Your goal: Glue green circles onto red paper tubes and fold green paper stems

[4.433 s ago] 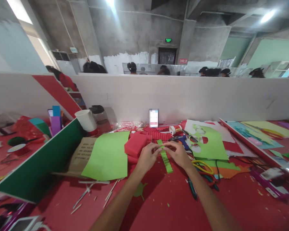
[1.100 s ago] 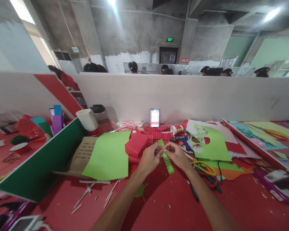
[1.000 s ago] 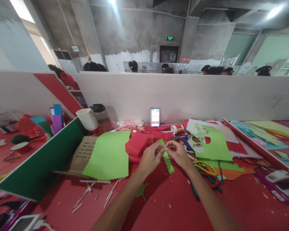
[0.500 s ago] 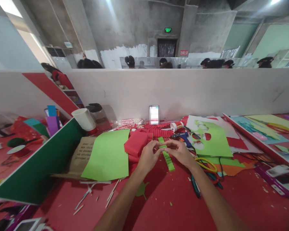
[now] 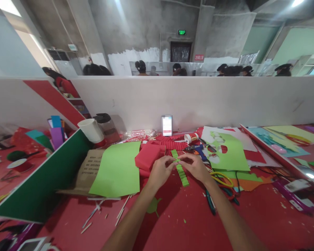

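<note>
A narrow pleated green paper strip (image 5: 181,174) lies on the red table (image 5: 178,223), running away from me. My left hand (image 5: 160,171) pinches the strip near its far end from the left side. From the right, my right hand (image 5: 196,166) pinches the same spot, fingertips almost touching the left ones. The part of the strip between the fingers is mostly hidden. Folded red paper (image 5: 148,157) sits just left of my left hand.
A light green sheet (image 5: 117,169) lies left on cardboard, beside a green board (image 5: 42,181). A phone (image 5: 166,125) leans on the white partition. A glue gun (image 5: 199,150), cut green paper (image 5: 230,157), scissors (image 5: 225,183), a white cup (image 5: 90,130) and sticks (image 5: 120,211) lie around.
Both hands stay pinched on the strip at nearly the same place, the fingers shifting slightly along its folds. The view has tilted a little.
</note>
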Demonstrator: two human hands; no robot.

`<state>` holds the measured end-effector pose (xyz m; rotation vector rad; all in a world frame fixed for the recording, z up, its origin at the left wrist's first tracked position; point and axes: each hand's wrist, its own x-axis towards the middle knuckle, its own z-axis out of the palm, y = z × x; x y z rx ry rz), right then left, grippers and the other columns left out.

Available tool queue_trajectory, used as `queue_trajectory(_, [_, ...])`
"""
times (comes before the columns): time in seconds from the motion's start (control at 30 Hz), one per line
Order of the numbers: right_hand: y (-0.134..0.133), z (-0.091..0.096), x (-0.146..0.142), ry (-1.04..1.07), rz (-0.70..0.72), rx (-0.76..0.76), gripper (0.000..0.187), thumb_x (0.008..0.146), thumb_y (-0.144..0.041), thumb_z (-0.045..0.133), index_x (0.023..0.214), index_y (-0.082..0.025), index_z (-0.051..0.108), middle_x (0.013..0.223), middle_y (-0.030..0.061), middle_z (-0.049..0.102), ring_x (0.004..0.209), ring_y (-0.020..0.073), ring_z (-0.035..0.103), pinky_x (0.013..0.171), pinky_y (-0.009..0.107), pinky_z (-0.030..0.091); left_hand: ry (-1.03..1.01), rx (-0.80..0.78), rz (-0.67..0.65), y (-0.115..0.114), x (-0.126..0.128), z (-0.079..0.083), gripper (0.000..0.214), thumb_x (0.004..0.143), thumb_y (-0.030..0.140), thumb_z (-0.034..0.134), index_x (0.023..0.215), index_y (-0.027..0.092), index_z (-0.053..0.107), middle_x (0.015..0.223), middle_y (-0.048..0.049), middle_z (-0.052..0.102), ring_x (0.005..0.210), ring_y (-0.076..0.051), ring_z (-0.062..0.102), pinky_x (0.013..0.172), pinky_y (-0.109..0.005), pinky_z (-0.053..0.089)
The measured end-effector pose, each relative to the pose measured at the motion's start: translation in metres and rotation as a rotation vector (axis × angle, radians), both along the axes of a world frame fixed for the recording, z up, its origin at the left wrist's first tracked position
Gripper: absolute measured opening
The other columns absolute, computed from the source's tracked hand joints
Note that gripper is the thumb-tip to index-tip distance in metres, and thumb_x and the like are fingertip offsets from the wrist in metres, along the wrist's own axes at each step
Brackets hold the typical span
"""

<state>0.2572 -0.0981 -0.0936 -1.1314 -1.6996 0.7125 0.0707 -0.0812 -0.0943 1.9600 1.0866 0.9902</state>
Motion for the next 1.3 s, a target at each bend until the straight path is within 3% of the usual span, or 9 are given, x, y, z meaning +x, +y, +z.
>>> queue_trajectory(0.2, [-0.001, 0.001, -0.002, -0.009, 0.015, -0.018, 0.013, 0.081, -0.028, 0.066, 0.087, -0.021, 0.074, 0.086, 0.0044, 0.074, 0.079, 0.0206, 0.068, 0.073, 0.030, 0.052, -0.043, -0.035, -0.004, -0.001, -0.001, 0.000, 0.022, 0.086, 0.036, 0.057, 0.084, 0.018, 0.070, 0.081, -0.0040, 0.070, 0.073, -0.017, 0.061, 0.068, -0.027, 0.046])
queue_trajectory(0.47, [0.002, -0.005, 0.000, -0.022, 0.011, -0.067, 0.008, 0.078, -0.026, 0.067, 0.078, -0.019, 0.071, 0.081, 0.0052, 0.073, 0.077, 0.0216, 0.067, 0.072, 0.031, 0.051, 0.109, 0.090, -0.002, -0.003, -0.001, -0.003, 0.016, 0.086, 0.028, 0.058, 0.079, 0.018, 0.068, 0.073, -0.0033, 0.067, 0.066, -0.015, 0.057, 0.061, -0.024, 0.040])
queue_trajectory(0.57, [0.001, -0.005, 0.000, -0.043, -0.028, -0.054, 0.007, 0.080, -0.025, 0.065, 0.080, -0.019, 0.068, 0.079, 0.0045, 0.071, 0.075, 0.0203, 0.065, 0.071, 0.030, 0.049, 0.154, 0.127, 0.001, -0.003, 0.001, 0.000, 0.016, 0.088, 0.029, 0.054, 0.086, 0.019, 0.067, 0.078, -0.0042, 0.068, 0.068, -0.016, 0.059, 0.061, -0.024, 0.039])
queue_trajectory(0.83, [-0.001, -0.003, -0.004, -0.048, 0.071, -0.017, 0.009, 0.082, -0.022, 0.061, 0.090, -0.020, 0.062, 0.082, 0.0021, 0.068, 0.076, 0.0177, 0.064, 0.070, 0.028, 0.049, 0.202, 0.178, -0.011, -0.004, 0.001, -0.002, 0.020, 0.094, 0.031, 0.046, 0.089, 0.020, 0.061, 0.081, -0.0047, 0.068, 0.068, -0.016, 0.060, 0.060, -0.024, 0.037])
queue_trajectory(1.13, [-0.003, 0.001, -0.004, -0.058, -0.008, 0.119, 0.006, 0.081, -0.023, 0.062, 0.082, -0.021, 0.067, 0.080, 0.0027, 0.069, 0.075, 0.0185, 0.064, 0.070, 0.028, 0.050, -0.066, 0.011, -0.080, -0.006, 0.002, 0.010, 0.025, 0.090, 0.039, 0.052, 0.091, 0.018, 0.065, 0.082, -0.0033, 0.068, 0.073, -0.016, 0.061, 0.065, -0.024, 0.045])
queue_trajectory(1.3, [-0.004, 0.002, -0.004, 0.021, 0.058, 0.018, 0.014, 0.081, -0.027, 0.064, 0.091, -0.020, 0.070, 0.088, 0.0042, 0.072, 0.082, 0.0199, 0.067, 0.076, 0.030, 0.051, -0.187, -0.068, -0.073, 0.000, 0.002, 0.006, 0.024, 0.084, 0.038, 0.060, 0.089, 0.015, 0.065, 0.075, -0.0025, 0.065, 0.068, -0.014, 0.058, 0.062, -0.024, 0.046])
